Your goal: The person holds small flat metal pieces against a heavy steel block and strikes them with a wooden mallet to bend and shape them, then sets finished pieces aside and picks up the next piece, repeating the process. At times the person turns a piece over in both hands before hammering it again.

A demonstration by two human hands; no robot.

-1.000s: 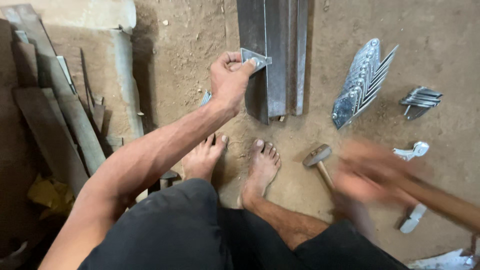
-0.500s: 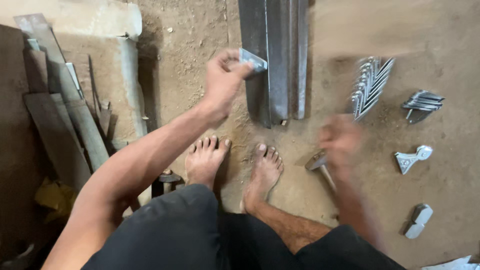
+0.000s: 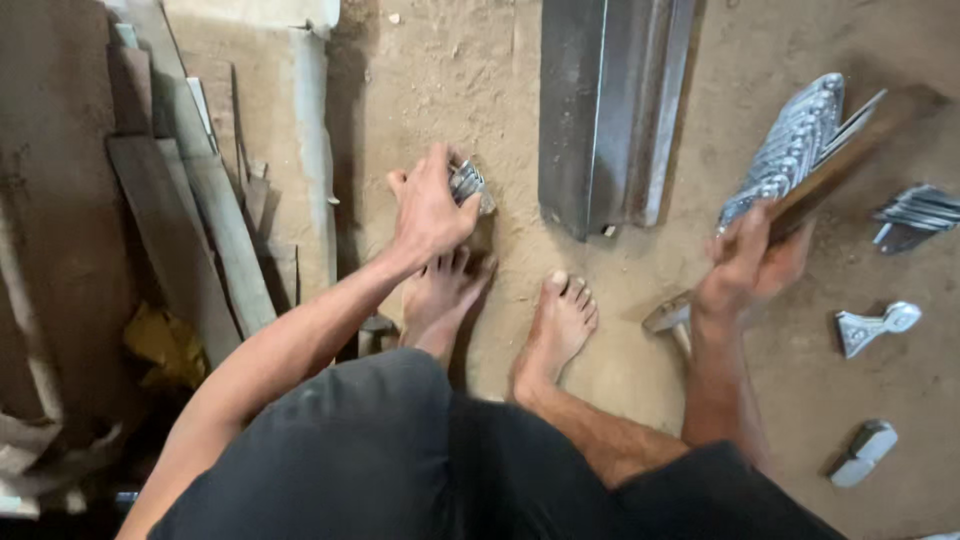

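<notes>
My left hand (image 3: 430, 210) is closed around a small stack of flat shiny metal pieces (image 3: 467, 183), held just above the sandy ground and left of the steel channel beams (image 3: 600, 110). My right hand (image 3: 750, 262) grips a wooden handle (image 3: 860, 140) that slants up to the right, over a fanned row of shiny metal pieces (image 3: 785, 150). What sits at the handle's far end is out of sight. Under my right wrist a hammer (image 3: 668, 318) lies on the ground. My bare feet (image 3: 560, 325) rest between the two hands.
Grey wooden planks (image 3: 190, 230) and scrap lie piled along the left. More metal pieces lie at the right: a fanned bunch (image 3: 915, 210), a single bracket (image 3: 870, 325) and a small block (image 3: 860, 452). The floor is packed sand.
My left hand has come off the end of the steel beam and moved down-left with metal pieces in it. My right hand has swung up to the fanned pieces with the wooden handle.
</notes>
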